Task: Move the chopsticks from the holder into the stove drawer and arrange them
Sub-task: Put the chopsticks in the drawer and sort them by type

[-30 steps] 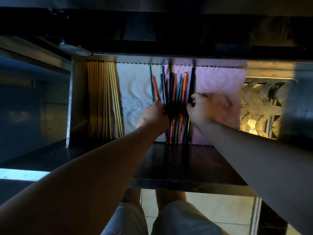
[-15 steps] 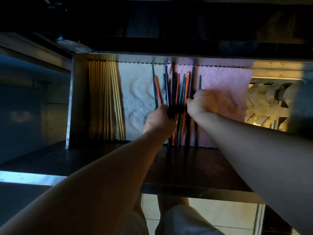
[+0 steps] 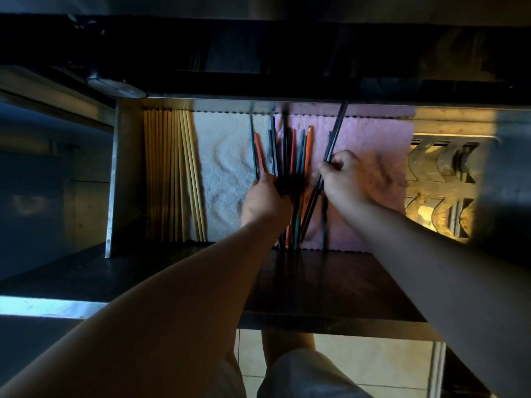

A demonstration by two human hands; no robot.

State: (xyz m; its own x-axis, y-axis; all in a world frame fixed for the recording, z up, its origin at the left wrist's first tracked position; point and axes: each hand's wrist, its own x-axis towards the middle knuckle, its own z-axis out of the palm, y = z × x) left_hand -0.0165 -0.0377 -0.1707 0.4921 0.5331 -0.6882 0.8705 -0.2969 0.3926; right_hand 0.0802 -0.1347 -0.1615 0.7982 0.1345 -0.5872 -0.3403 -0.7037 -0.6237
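Sorting seems half done: in the drawer point(image 3: 115, 179), pale chopsticks point(image 3: 175, 179) lie squared at 9 o'clock, coloured chopsticks point(image 3: 298, 156) sprawl mid-drawer, left hand point(image 3: 264, 199) gripping that heap, right hand point(image 3: 347, 179) pinching a dark pair point(image 3: 334, 133) angled toward 1 o'clock.

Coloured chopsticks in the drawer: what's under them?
The coloured chopsticks lie across two quilted liners: a white liner on the left, a pink liner on the right. Where the two meet is mostly hidden by the sticks and by the left hand and right hand.
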